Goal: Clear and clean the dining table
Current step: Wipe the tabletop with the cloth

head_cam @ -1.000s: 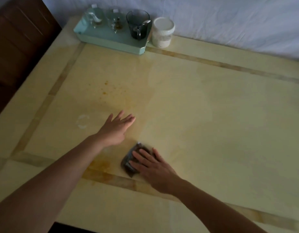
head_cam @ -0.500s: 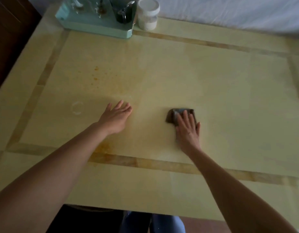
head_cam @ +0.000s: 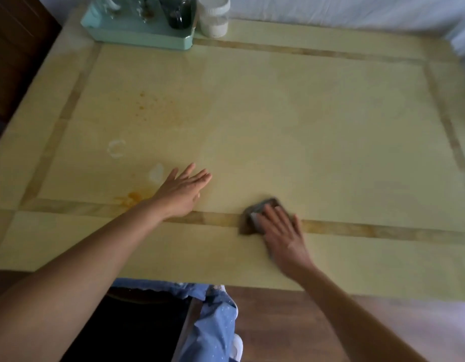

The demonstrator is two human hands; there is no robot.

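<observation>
Orange stains (head_cam: 133, 198) left of the flat, empty left hand (head_cam: 183, 192) need wiping. The right hand (head_cam: 283, 231), fingers straight, presses a cloth (head_cam: 262, 205) on the desk (head_cam: 304, 126). The next sweep probably goes leftward.

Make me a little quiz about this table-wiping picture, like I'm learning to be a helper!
1. True or false: the right hand presses a dark cloth flat on the table.
2. Where is the big orange smear? A) just left of the left hand B) under the cloth C) at the far right corner
3. Fill in: the white jar stands just right of the mint-green ____.

Key: 1 true; 2 A; 3 tray.
</observation>
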